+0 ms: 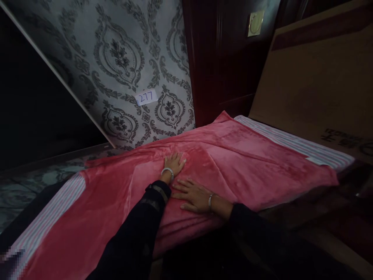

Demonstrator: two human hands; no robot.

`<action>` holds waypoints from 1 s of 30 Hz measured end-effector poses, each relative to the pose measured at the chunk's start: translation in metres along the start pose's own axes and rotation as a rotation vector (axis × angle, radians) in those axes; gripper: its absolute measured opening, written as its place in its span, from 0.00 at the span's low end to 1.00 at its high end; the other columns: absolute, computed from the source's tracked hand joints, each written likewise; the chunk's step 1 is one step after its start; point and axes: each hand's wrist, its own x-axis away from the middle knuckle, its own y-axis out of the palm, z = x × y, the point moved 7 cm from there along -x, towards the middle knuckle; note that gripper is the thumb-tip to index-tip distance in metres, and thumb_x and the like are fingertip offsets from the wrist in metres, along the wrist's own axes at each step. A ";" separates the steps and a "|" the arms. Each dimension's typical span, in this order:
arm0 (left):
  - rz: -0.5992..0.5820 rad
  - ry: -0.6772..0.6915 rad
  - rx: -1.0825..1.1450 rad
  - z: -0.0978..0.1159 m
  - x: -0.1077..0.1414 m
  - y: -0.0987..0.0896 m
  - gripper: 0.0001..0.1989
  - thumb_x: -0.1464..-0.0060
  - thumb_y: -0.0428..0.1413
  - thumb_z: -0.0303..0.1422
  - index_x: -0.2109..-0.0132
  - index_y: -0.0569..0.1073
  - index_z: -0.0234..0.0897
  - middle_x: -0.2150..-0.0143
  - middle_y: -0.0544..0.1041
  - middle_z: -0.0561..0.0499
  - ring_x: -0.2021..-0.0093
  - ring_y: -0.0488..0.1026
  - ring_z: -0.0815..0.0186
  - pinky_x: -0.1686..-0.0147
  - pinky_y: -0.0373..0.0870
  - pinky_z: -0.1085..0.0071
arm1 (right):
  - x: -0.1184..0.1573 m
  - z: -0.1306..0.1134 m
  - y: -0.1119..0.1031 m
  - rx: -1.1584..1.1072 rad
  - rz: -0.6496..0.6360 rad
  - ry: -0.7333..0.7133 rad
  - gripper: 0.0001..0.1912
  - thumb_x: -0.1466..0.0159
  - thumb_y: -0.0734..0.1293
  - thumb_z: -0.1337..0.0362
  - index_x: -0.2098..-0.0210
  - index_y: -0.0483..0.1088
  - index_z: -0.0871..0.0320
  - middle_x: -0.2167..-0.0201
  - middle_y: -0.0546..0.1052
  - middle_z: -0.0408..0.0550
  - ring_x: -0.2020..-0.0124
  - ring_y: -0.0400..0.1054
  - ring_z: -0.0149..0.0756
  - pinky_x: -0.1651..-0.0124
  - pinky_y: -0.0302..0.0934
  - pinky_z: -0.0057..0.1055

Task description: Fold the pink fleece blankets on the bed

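Patterned grey wallpaper (122, 58) covers the wall behind, carrying a small paper label (146, 97) handwritten with "277". To its right stand dark red panelling (210, 58) with a square metallic plate (255, 23) and a large cardboard sheet (314, 85), tilted, with dark print near its lower edge. A pink-red blanket (241, 159) lies spread over a striped cloth (294, 142), which shows past it at the far right and again at the near left. Soft folds and creases run across the blanket, with several ridges gathered near its front edge.

Both hands lie on the blanket near its middle, palms down. The left hand (174, 163) has its grip wide, fingers spread, holding nothing; a bracelet (167, 172) circles its wrist. The right hand (194, 195), just beside it and nearer the front edge, is likewise open and flat, fingers pointing left, with a thin bangle (210, 203). Dark sleeves (154, 202) cover both forearms.
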 end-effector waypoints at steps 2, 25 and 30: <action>-0.025 0.044 -0.001 0.009 0.006 -0.003 0.33 0.30 0.40 0.46 0.25 0.52 0.37 0.23 0.51 0.39 0.24 0.48 0.43 0.29 0.44 0.35 | -0.002 0.001 -0.003 0.006 0.013 0.001 0.30 0.26 0.59 0.48 0.29 0.61 0.51 0.26 0.56 0.53 0.25 0.43 0.49 0.27 0.37 0.57; -0.113 0.355 -0.005 0.108 -0.036 0.014 0.32 0.32 0.44 0.48 0.25 0.53 0.47 0.21 0.47 0.46 0.22 0.41 0.47 0.30 0.39 0.33 | 0.043 0.027 -0.021 0.160 0.113 0.169 0.30 0.27 0.61 0.49 0.30 0.62 0.53 0.30 0.63 0.56 0.29 0.52 0.53 0.27 0.40 0.59; -0.078 0.375 0.018 0.107 -0.033 0.031 0.33 0.32 0.42 0.51 0.25 0.54 0.50 0.22 0.49 0.49 0.23 0.42 0.48 0.29 0.40 0.34 | 0.046 0.025 -0.015 0.111 0.099 0.208 0.31 0.27 0.60 0.49 0.28 0.59 0.53 0.30 0.62 0.57 0.28 0.51 0.54 0.27 0.39 0.60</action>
